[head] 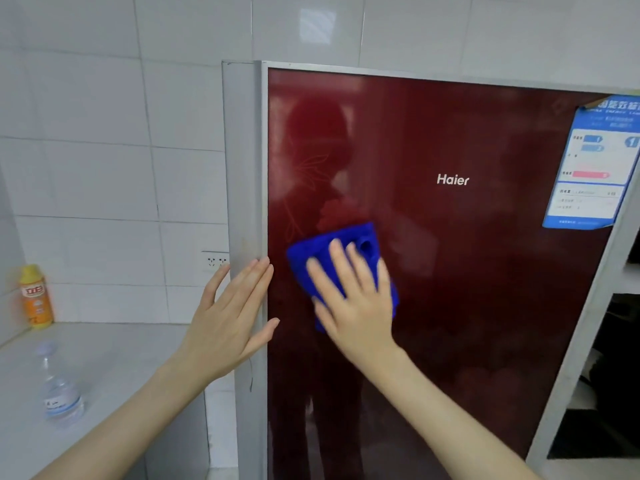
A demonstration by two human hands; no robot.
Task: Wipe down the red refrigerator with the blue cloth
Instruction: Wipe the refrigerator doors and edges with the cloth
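Dark red refrigerator (467, 271), blue cloth (360, 251), orange-yellow bottle (35, 297), white tiles (104, 168)

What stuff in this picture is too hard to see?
All in the head view:
Sticker: cut off by the right edge, small print blurred.
Cloth: lower part hidden under the right hand.
Orange bottle: label blurred.
Fridge: bottom cut off by the lower edge.
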